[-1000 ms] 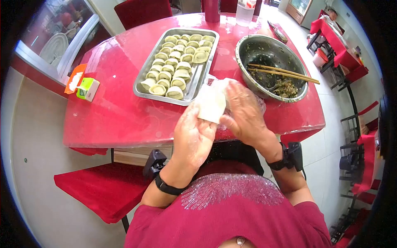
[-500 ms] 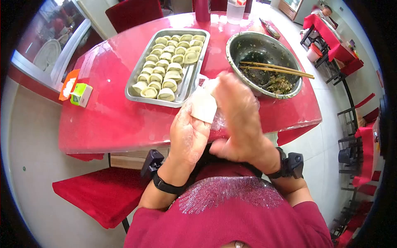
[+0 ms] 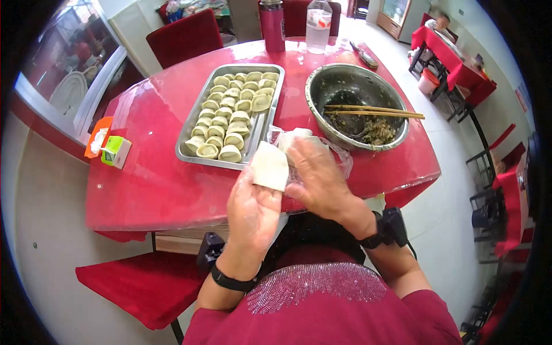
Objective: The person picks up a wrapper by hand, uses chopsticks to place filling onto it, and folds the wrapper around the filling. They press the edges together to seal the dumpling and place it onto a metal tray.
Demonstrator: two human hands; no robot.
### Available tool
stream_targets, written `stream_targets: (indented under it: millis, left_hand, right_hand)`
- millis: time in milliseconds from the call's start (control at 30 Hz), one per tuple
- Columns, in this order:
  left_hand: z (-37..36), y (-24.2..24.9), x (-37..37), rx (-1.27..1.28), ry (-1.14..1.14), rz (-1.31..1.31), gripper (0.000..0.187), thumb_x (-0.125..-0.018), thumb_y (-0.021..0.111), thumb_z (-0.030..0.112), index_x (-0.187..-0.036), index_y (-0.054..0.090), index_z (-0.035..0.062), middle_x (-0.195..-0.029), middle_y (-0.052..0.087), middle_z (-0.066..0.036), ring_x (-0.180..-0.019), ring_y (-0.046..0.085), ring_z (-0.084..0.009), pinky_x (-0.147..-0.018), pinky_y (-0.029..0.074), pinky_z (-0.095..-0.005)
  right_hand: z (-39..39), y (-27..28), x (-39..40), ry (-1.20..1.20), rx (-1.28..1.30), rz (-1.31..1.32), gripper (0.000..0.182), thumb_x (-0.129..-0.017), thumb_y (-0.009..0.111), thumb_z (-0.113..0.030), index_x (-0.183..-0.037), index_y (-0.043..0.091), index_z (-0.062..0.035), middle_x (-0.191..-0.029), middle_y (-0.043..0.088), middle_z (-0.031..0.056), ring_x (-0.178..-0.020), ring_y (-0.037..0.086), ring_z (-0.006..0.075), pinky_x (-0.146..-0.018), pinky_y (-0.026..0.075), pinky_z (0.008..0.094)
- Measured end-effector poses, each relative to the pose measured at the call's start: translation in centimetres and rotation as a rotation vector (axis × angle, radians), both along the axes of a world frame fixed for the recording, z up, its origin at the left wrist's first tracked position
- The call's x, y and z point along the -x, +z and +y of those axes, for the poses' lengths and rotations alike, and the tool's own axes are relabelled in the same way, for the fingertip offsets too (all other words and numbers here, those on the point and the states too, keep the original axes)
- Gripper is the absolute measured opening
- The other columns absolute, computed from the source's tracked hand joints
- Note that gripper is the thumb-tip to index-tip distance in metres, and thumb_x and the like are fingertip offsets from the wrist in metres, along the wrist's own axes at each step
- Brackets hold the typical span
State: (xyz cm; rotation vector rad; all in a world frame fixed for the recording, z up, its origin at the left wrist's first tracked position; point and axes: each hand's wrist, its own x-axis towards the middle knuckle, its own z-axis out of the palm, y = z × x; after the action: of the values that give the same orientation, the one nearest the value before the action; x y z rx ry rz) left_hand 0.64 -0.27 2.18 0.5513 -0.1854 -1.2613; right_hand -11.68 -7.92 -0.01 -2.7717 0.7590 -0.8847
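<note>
On the fingers of my left hand (image 3: 253,210) rests a pale dumpling wrapper (image 3: 270,167), its palm turned up. My right hand (image 3: 325,187) is just to the right, fingers stretched out and slightly blurred, its thumb close to the wrapper's edge. Beneath and beyond its fingertips lie more pale wrappers (image 3: 300,134) in a clear plastic bag (image 3: 342,161), partly hidden by the hand. A metal tray (image 3: 261,129) holds rows of folded dumplings (image 3: 220,122). To the right stands a metal bowl (image 3: 315,95) with chopped filling (image 3: 376,132) and chopsticks (image 3: 374,111) across it.
The red table (image 3: 149,195) also bears a dark red flask (image 3: 272,29), a clear bottle (image 3: 318,29), a phone (image 3: 365,56), an orange container (image 3: 99,138) and a small green-white box (image 3: 116,152). Red chairs stand around. A person (image 3: 440,24) sits at a far table.
My right hand has moved lower and flattened out beside the wrapper. My left hand still holds the wrapper. The camera view has tilted up, so the table sits lower.
</note>
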Motion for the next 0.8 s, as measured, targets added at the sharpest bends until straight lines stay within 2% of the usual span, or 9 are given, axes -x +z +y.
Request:
stream_targets:
  millis: [67,133,200,233,333,433,500,667,800]
  left_hand:
    - [0.6,-0.1,-0.5,0.040,0.070,0.069,0.038,-0.092,0.027,0.016,-0.122,0.033,-0.0059,-0.124,0.041,-0.015,-0.115,0.041,-0.0233,-0.100,0.031,-0.0352]
    - [0.3,-0.7,-0.3,0.028,0.049,0.043,0.038,-0.092,0.028,0.017,-0.122,0.034,-0.0053,-0.123,0.042,-0.014,-0.115,0.041,-0.0226,-0.099,0.031,-0.0352]
    - [0.3,-0.1,0.3,-0.028,-0.041,0.131,0.037,-0.092,0.029,0.018,-0.121,0.036,-0.0051,-0.122,0.044,-0.014,-0.113,0.042,-0.0226,-0.098,0.033,-0.0358]
    - [0.2,0.4,0.4,-0.004,-0.028,0.062,0.037,-0.093,0.029,0.020,-0.119,0.037,-0.0036,-0.121,0.045,-0.013,-0.112,0.044,-0.0231,-0.097,0.034,-0.0358]
    - [-0.5,-0.3,-1.9,0.085,0.051,0.150,0.038,-0.091,0.029,0.018,-0.122,0.035,-0.0041,-0.126,0.040,-0.018,-0.116,0.040,-0.0291,-0.100,0.030,-0.0430]
    - [0.0,0.1,-3.3,0.085,0.122,0.020,0.040,-0.091,0.029,0.016,-0.124,0.028,-0.0069,-0.130,0.033,-0.021,-0.122,0.029,-0.0342,-0.103,0.020,-0.0515]
    - [0.6,-1.1,-4.5,0.135,0.092,0.025,0.041,-0.091,0.029,0.016,-0.125,0.026,-0.0072,-0.131,0.031,-0.022,-0.124,0.025,-0.0351,-0.103,0.018,-0.0536]
    - [1.6,-1.6,-6.9,0.335,0.048,0.151,0.037,-0.090,0.032,0.015,-0.121,0.031,-0.0061,-0.130,0.032,-0.021,-0.123,0.026,-0.0360,-0.102,0.021,-0.0549]
    - [2.6,-0.6,-7.8,0.307,0.121,0.108,0.039,-0.088,0.037,0.011,-0.121,0.030,-0.0080,-0.129,0.032,-0.022,-0.122,0.027,-0.0361,-0.101,0.023,-0.0535]
  right_hand:
    - [-0.2,0.4,1.0,-0.089,0.050,-0.128,0.067,-0.078,0.051,-0.043,-0.119,0.037,0.0083,-0.123,0.040,0.0233,-0.115,0.037,0.0376,-0.098,0.025,0.0418]
    - [1.5,4.0,0.0,0.093,0.108,-0.286,0.067,-0.078,0.049,-0.045,-0.122,0.037,0.0047,-0.127,0.037,0.0200,-0.117,0.036,0.0334,-0.100,0.023,0.0410]
    - [2.2,3.0,-1.0,0.263,0.061,-0.015,0.066,-0.078,0.048,-0.046,-0.124,0.037,-0.0003,-0.130,0.036,0.0143,-0.120,0.035,0.0282,-0.101,0.021,0.0405]
    - [1.4,1.2,-1.0,0.226,0.040,0.000,0.065,-0.078,0.046,-0.048,-0.125,0.038,-0.0037,-0.131,0.037,0.0098,-0.121,0.034,0.0254,-0.102,0.019,0.0394]
    - [0.3,0.0,3.7,0.003,-0.025,-0.028,0.051,-0.082,0.051,-0.035,-0.121,0.043,-0.0033,-0.124,0.042,0.0145,-0.115,0.040,0.0281,-0.097,0.028,0.0390]
    - [-1.0,-1.4,10.6,-0.219,-0.140,-0.170,0.026,-0.076,0.060,-0.012,-0.100,0.056,-0.0011,-0.096,0.058,0.0143,-0.090,0.055,0.0276,-0.079,0.043,0.0336]
    - [-1.7,-2.0,14.2,-0.379,-0.529,-0.344,0.017,-0.083,0.054,-0.009,-0.097,0.057,0.0000,-0.090,0.060,0.0076,-0.085,0.055,0.0135,-0.076,0.042,0.0246]
    - [-2.8,-0.8,17.8,-0.467,-0.586,-0.557,0.014,-0.084,0.051,-0.006,-0.094,0.058,0.0005,-0.090,0.059,0.0056,-0.082,0.054,0.0092,-0.074,0.042,0.0202]
    - [-4.4,0.5,18.2,-0.407,-0.758,-0.742,0.031,-0.082,0.055,-0.009,-0.109,0.048,0.0037,-0.087,0.058,0.0055,-0.068,0.050,0.0045,-0.058,0.040,0.0143]
